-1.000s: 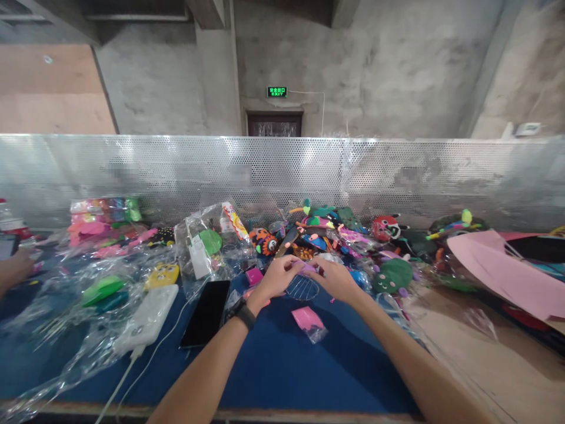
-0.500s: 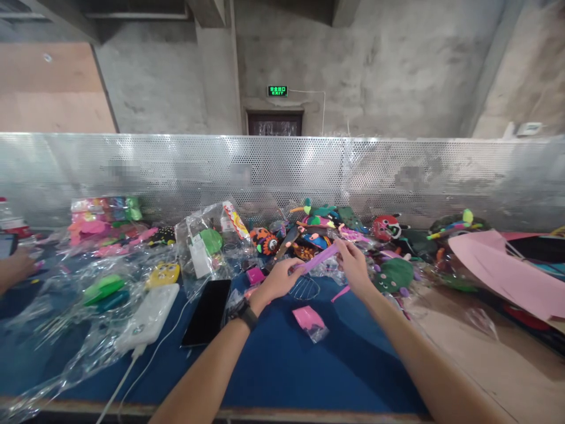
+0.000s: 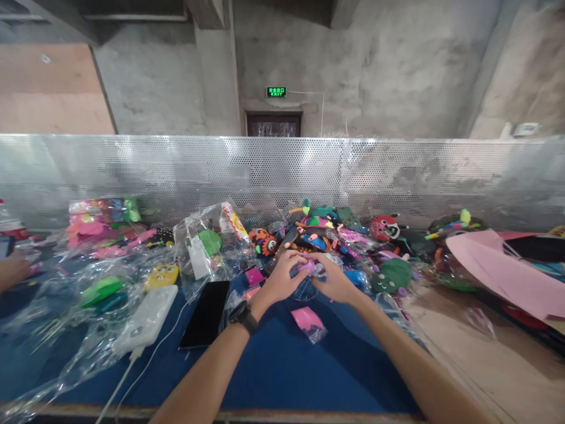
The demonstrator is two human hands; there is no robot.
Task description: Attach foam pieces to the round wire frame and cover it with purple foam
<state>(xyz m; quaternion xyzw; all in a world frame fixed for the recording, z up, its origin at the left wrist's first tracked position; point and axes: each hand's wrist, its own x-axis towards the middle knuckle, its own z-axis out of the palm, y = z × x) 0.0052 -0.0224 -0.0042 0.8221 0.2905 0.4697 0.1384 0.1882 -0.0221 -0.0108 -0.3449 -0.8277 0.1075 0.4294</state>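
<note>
Both my hands meet over the middle of the blue table top, fingers curled round a lump of soft purple modelling clay (image 3: 308, 267). My left hand (image 3: 282, 277), with a dark watch at the wrist, pinches it from the left. From the right, my right hand (image 3: 332, 278) closes on the same lump, its fingertips partly hidden. Just under the hands lies a round wire frame (image 3: 304, 290), partly covered by them. Nearer to me is a small pink packet (image 3: 308, 321) in clear plastic.
Left of my arm lie a black phone (image 3: 205, 315), a white power bank (image 3: 148, 318) with a cable, and plastic wrap. Colourful clay figures (image 3: 318, 229) are heaped along the perforated metal partition (image 3: 291, 171). Pink sheets (image 3: 503, 265) lie right. A co-worker's hand (image 3: 13, 271) shows far left.
The purple clay was stretched in a strip between my hands; now it is bunched into a lump. My right hand has moved left and down towards my left hand.
</note>
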